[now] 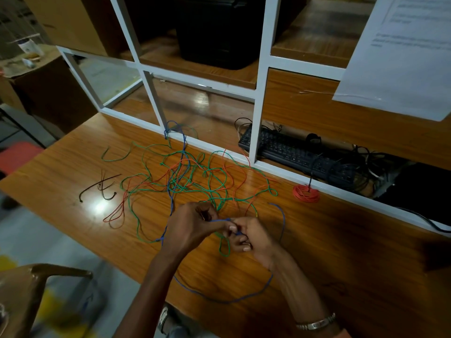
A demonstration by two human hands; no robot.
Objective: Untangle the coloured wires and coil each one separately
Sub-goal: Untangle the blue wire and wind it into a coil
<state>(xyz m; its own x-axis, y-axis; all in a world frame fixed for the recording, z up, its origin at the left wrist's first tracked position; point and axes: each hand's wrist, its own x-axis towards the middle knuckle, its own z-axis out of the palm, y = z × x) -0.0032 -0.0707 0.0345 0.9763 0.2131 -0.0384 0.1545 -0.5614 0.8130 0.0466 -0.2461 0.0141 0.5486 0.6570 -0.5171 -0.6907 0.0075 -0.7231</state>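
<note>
hands together over worktop (317,264): left hand (192,225) & right hand (251,236) both pinch blue wire (220,220); green/orange tangle (195,181) behind.

The place looks like an office counter: a wooden desk (317,276) runs under a white-framed partition (258,76), with a black keyboard (290,152) at two o'clock and a printed notice (400,57) taped higher up.
</note>
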